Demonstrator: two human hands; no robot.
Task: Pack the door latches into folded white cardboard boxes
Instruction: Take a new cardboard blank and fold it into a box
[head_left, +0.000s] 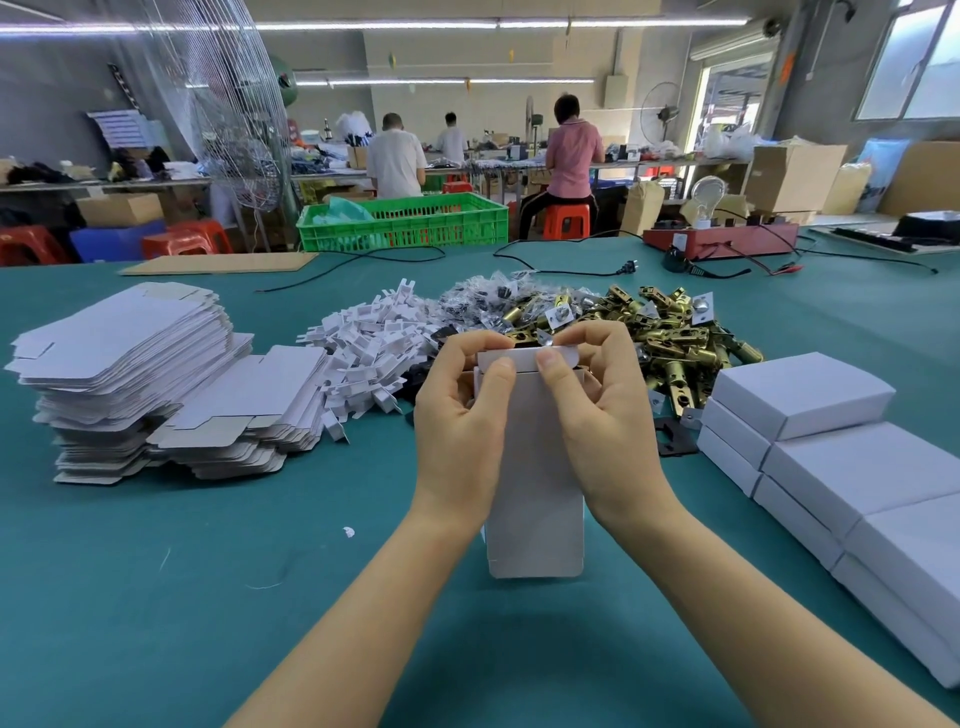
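Observation:
A white cardboard box (535, 478) stands on end above the green table, held between both hands. My left hand (460, 415) grips its upper left side, thumb on the top flap. My right hand (602, 410) grips the upper right side, its thumb pressing the same flap, which is bent over the box's far end. Behind the hands lies a heap of brass door latches (670, 338). What the box holds is hidden.
Flat unfolded box blanks (130, 374) are stacked at the left. White card inserts (369, 353) and bagged small parts (483, 301) lie behind the hands. Closed white boxes (841, 467) are stacked at the right. Cables, a red tester and a green crate sit farther back, where people work.

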